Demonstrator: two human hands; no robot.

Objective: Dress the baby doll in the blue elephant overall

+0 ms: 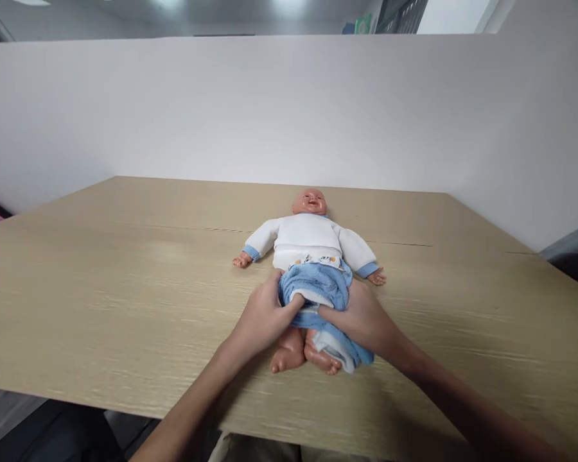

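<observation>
A plain white partition wall (270, 109) rises well beyond both hands, topped by a band of clear glass (279, 18), and up to it runs a broad, pale wood-grain table (125, 308), spreading out on either side of the hands. And here, right between them, we have a pinkish plastic baby doll (310, 203) lying on its back, head pointing away from us, feet towards us. We see the bare left hand (266, 311) and the bare right hand (367, 317) on opposite sides of a bunched, light-blue fleecy garment (318, 281) with a pale lining, gathered over the doll's hips and thighs. Both hands are curled around it, thumbs in front, turned inward, tips near each other but apart; each one is pinching the cloth, though we cannot see most of the fingers behind it. Just beyond the hands, there's a white printed waistband (318, 260), and past that a white long-sleeved top (308, 234) with light-blue cuffs, its sleeves angled outward. On our side of the hands, two bare plastic feet (288, 359) rest on the table, while a loose end of the garment drapes below the right hand, partly across the nearer foot.
</observation>
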